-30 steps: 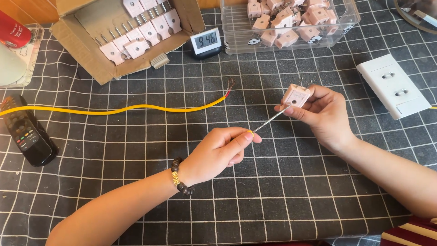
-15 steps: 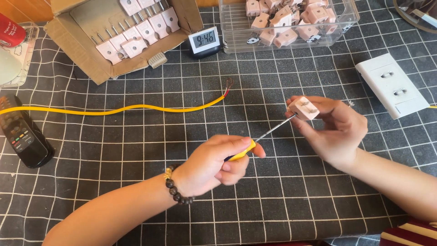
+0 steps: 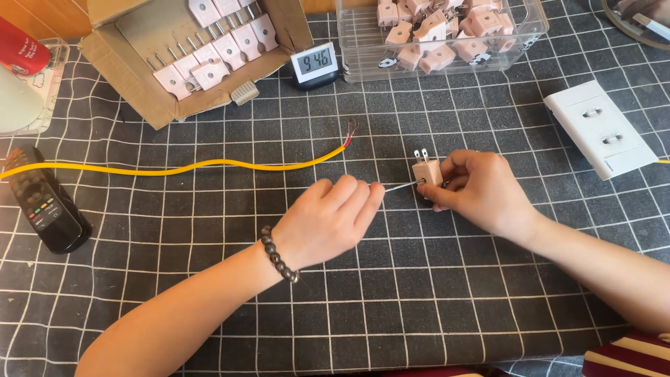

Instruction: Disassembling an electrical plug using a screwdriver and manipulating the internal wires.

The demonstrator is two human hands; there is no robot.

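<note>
Two hands lowered toward the gridded tabletop (image 3: pixel 209 293): right hand (image 3: pixel 481 192) clamped on pink plug (image 3: pixel 426 172), prongs now up; left hand (image 3: pixel 328 220) closed around thin screwdriver (image 3: pixel 401 186) (handle now hidden), tip meeting plug's side, earlier angled upward.

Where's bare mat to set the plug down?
Free: mat between the yellow wire and left hand; also below the wall socket, right of the right hand. Crowded: top edge, cardboard box, clear bin.

Plug (image 3: pixel 427 172) now upright, prongs up; screwdriver (image 3: pixel 403 186) level into its side.
</note>
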